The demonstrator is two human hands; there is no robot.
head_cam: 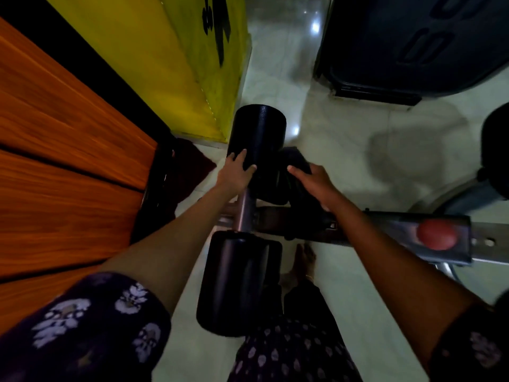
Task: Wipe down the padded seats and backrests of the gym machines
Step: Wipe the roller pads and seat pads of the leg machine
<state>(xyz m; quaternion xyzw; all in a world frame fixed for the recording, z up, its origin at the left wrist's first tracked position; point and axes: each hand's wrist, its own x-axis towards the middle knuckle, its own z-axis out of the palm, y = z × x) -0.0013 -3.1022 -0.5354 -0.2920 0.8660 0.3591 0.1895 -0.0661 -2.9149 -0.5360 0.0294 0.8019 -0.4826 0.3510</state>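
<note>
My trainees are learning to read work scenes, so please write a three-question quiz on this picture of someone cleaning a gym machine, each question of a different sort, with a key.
1. True or false: the left hand rests on the far roller pad.
2. What does the right hand press against the machine? A) a spray bottle B) a dark cloth C) a brush
3. Fill in: the round knob on the metal frame at right is coloured ____.

Key
1. True; its fingers lie on the pad's near end.
2. B
3. Red
</note>
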